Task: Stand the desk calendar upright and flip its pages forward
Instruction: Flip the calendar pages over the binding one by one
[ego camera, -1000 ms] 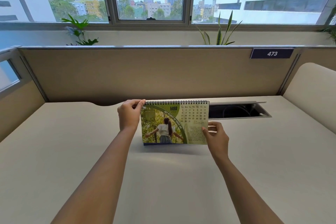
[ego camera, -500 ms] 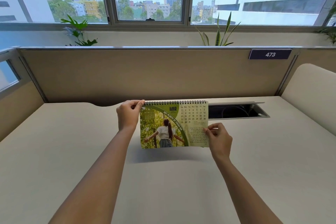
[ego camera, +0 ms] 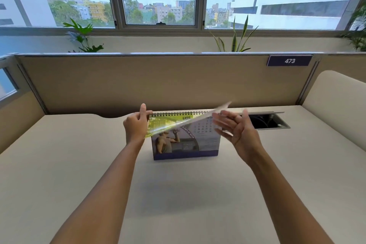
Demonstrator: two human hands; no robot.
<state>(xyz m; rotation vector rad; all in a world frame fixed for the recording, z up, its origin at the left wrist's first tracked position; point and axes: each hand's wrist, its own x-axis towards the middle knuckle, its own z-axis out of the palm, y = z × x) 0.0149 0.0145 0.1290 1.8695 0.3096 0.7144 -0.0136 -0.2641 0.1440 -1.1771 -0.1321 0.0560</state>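
The spiral-bound desk calendar (ego camera: 186, 144) stands upright on the beige desk (ego camera: 178, 194), near the partition. My left hand (ego camera: 136, 125) pinches its top left corner at the spiral. A green March page (ego camera: 178, 124) is swung up and nearly level, blurred by motion. Beneath it shows a grey-blue page with a person drinking water. My right hand (ego camera: 239, 130) is at the calendar's right side with fingers spread, under the raised right edge of that page; it grips nothing that I can see.
A tan partition (ego camera: 168, 81) with a "473" label (ego camera: 289, 61) runs behind the desk. An open cable slot (ego camera: 267, 122) lies right of the calendar. A rounded panel (ego camera: 336, 105) borders the right side. Plants stand on the window sill.
The March page has been lifted from hanging flat to nearly level, uncovering the page below. My right hand rose from the page's lower right corner and spread open. My left hand stays on the corner.
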